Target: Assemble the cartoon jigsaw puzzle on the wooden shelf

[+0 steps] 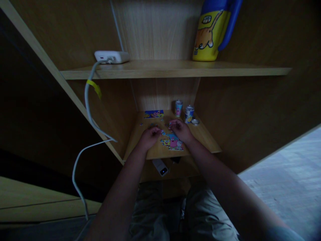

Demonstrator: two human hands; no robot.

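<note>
A partly joined cartoon jigsaw puzzle [173,142] lies on the lower wooden shelf [152,154]. At its upper left edge, my left hand [150,136] has its fingers pinched on a small puzzle piece [160,132]. My right hand [181,129] is closed just above the puzzle, its fingertips at a small piece [170,125]. Several loose pieces lie behind and between the hands, one [141,124] off to the left. A flat picture card [153,114] rests at the back of the shelf.
Two small printed cans [178,108] [189,114] stand at the back right beside a round lid [195,122]. Above, a shelf [160,72] carries a white charger [112,57] and a yellow-blue mug [210,33]. A cable [86,97] hangs left. Below lies a white device [160,167].
</note>
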